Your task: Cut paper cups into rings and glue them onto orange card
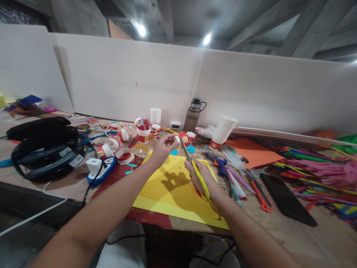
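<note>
My left hand (164, 149) pinches a small white and red paper cup piece (177, 139) above the far part of the yellow sheets (164, 190). In my right hand (201, 175) are scissors with yellow handles (198, 176). Their blades point up and away, close to the cup piece at my left fingertips. Whether the blades touch it is too small to tell. Blue paper scraps (190, 149) lie just beyond the sheets, near a red and white cup (190, 136). Shadows of both hands fall on the yellow paper.
Cut cup rings (124, 156), a blue power strip (102, 172) and black headphones (50, 152) lie left. Behind stand a bottle (192, 116) and stacked cups (223, 132). On the right are a blue glue gun (221, 165), a black phone (288, 199) and pipe cleaners (329, 171).
</note>
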